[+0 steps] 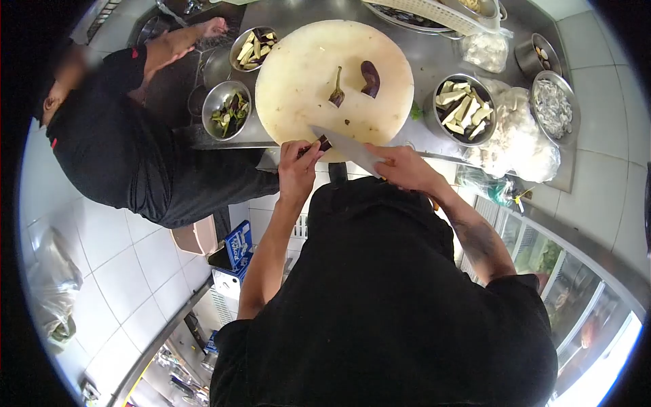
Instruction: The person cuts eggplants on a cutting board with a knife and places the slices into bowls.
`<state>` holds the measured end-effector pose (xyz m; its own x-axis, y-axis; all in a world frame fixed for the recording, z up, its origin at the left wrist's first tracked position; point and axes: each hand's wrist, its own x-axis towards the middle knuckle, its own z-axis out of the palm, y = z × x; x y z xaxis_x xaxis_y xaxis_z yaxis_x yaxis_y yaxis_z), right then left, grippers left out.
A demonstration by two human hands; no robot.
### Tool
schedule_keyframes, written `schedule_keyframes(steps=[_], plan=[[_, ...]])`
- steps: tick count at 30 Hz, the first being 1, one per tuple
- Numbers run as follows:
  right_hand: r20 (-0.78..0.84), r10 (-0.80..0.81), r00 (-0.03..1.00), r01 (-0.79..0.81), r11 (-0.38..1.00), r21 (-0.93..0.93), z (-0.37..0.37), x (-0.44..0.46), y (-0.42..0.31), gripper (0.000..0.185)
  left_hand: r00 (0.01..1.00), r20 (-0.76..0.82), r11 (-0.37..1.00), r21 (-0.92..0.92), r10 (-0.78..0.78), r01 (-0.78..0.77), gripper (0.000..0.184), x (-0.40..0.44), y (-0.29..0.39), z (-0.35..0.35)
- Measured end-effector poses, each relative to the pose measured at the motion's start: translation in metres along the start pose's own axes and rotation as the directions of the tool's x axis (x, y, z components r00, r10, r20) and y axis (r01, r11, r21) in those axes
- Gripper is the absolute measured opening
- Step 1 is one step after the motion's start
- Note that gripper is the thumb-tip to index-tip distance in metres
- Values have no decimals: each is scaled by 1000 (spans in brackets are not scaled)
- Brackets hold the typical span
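Observation:
At the near edge of a round white cutting board (291,74), my left hand (297,169) has its fingers closed on a dark eggplant piece (324,143). Wrapped round the handle of a wide knife (349,150), my right hand (403,166) holds the blade beside that piece, its tip pointing up and left. Farther up the board lie a stem end (337,96) and a curved purple eggplant piece (370,79). A metal bowl of cut eggplant (464,110) stands right of the board.
Left of the board are a bowl of cut eggplant (255,49) and a bowl of green trimmings (227,110). A co-worker in black (122,149) reaches over a sink at the left. Plastic bags (515,132) and a bowl of pale strips (553,105) sit at the right.

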<state>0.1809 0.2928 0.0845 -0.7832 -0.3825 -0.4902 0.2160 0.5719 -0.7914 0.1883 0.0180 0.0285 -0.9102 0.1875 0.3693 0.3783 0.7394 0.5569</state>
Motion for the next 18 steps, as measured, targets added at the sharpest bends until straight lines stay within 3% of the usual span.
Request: schedule_keyframes(steps=[5,7,11,12,14,16,17,18], plan=[[4,-99,995,99,994,35,6,7,-13,52,999,-38,1000,1,0,0,25,-2,-3,4],[174,200,964,-208,978,28,3,6,-26,52,998,-52,999,-40,-38,36,25,-6,-3,4],[139,69,988,-102,965,243,29,17,-6,54,994,-107,999,-41,-5,0,26,-4,0,6],[58,-67,996,57,984,171,29,19,-6,53,995,-92,998,-52,-40,35,27,-4,1,4],[-8,-217,976,217,973,81,24,21,-4,52,993,-85,996,-58,-76,71,27,-1,1,5],[-128,-169,977,140,968,-206,5,6,-18,47,984,-43,976,-142,-173,165,27,7,13,7],[-105,-109,988,70,943,-326,-4,-1,-29,47,990,-53,986,-108,-132,126,25,11,18,7],[-102,-108,989,69,942,-329,-3,-4,-32,47,989,-55,986,-110,-135,129,25,12,19,10]])
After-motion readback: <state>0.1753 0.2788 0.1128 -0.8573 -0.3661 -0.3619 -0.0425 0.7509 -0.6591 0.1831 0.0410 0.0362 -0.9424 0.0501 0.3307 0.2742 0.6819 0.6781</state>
